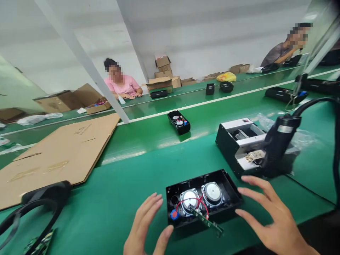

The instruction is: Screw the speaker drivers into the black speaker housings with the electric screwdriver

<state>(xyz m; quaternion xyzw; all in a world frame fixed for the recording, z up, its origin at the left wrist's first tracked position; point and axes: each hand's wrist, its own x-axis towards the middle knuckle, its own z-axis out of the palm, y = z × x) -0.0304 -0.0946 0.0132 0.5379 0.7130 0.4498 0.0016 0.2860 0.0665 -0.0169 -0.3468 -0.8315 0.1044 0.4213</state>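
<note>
A black speaker housing (225,184) lies open on the green bench in front of me, with two round silver speaker drivers (202,198) inside, red wires and a small green circuit board (205,220) sticking out of its front edge. My left hand (146,228) hovers just left of the housing, fingers stretched and apart, holding nothing. My right hand (271,219) is spread open at the housing's right end, fingertips close to its corner, also empty.
A black-and-white box machine (239,141) with a hanging black power tool (278,141) stands right of the housing. Another open housing (179,122) rides the belt behind. Flat cardboard (58,152) lies left, black straps (39,202) near left. Two people sit at the far benches.
</note>
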